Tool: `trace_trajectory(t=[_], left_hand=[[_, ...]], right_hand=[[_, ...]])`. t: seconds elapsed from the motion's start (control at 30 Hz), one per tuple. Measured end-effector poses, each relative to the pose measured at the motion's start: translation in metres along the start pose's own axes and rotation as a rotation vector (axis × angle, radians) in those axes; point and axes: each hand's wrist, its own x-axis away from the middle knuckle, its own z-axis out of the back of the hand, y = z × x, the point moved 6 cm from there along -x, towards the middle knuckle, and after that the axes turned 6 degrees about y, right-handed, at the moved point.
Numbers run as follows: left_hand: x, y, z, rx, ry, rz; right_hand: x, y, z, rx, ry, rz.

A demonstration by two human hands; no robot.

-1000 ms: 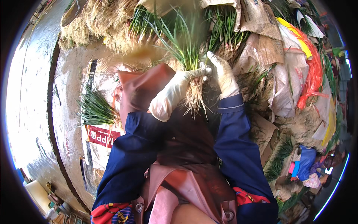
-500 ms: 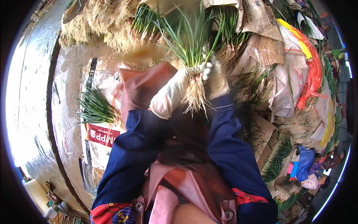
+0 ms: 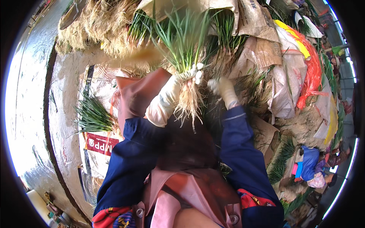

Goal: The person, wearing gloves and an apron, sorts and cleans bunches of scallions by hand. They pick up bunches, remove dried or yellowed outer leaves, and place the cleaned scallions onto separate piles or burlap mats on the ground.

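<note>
Fisheye head view, down over the wearer's lap

The left camera of a side-by-side pair on the head looks steeply down and slightly forward, upright and unmirrored. The apron (image 3: pixel 205 186) is nearest, filling the bottom middle; both sleeves (image 3: pixel 243 144) rise from the lower edge. Farther out, just above centre, come the left hand (image 3: pixel 178 85), the right hand (image 3: pixel 222 89) and the bunch (image 3: pixel 186 57). The wide lens takes in floor (image 3: pixel 66 114) at left and sacks (image 3: pixel 258 22) at upper right. Toward the round black rim, the floor's groove (image 3: pixel 46 121) bows, and a person (image 3: pixel 311 167), well off, appears small and tipped sideways.
</note>
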Motion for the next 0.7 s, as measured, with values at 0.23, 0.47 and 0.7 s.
trace_trajectory(t=[0.23, 0.47, 0.7], left_hand=[[0.004, 0.002, 0.009, 0.081, 0.038, 0.008], [-0.007, 0.000, 0.028, -0.180, 0.122, 0.004], [-0.009, -0.015, 0.016, -0.233, 0.203, 0.114]], right_hand=[[0.016, -0.133, 0.061, 0.817, 0.592, -0.084], [0.011, -0.169, 0.065, 0.740, 0.623, 0.085], [0.085, -0.142, -0.028, -0.469, -0.042, 0.038]])
